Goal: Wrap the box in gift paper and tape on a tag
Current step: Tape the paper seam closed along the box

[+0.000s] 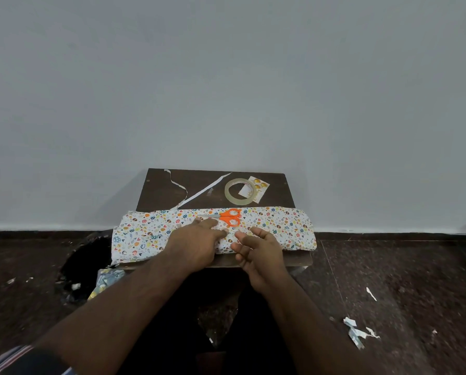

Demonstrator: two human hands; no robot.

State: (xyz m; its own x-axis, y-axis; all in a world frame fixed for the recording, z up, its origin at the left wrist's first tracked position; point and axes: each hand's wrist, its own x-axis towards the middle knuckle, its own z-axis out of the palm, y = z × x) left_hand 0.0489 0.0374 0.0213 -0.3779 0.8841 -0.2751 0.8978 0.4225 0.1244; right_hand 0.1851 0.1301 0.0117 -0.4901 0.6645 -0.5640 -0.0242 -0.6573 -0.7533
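A white gift paper with small coloured prints lies folded across the front of a small dark wooden table; the box is hidden. Orange-handled scissors rest on the paper's middle. My left hand lies flat on the paper, fingers straight, tips close to the scissors. My right hand hovers just right of it, palm turned up, fingers loosely curled, holding nothing. Behind the paper sit a clear tape roll and a white tag with gold dots, partly under the roll.
Two narrow paper strips lie on the table's back left. Paper scraps are scattered on the dark floor at right. A dark bag with patterned paper pieces sits at the table's left. A grey wall stands right behind.
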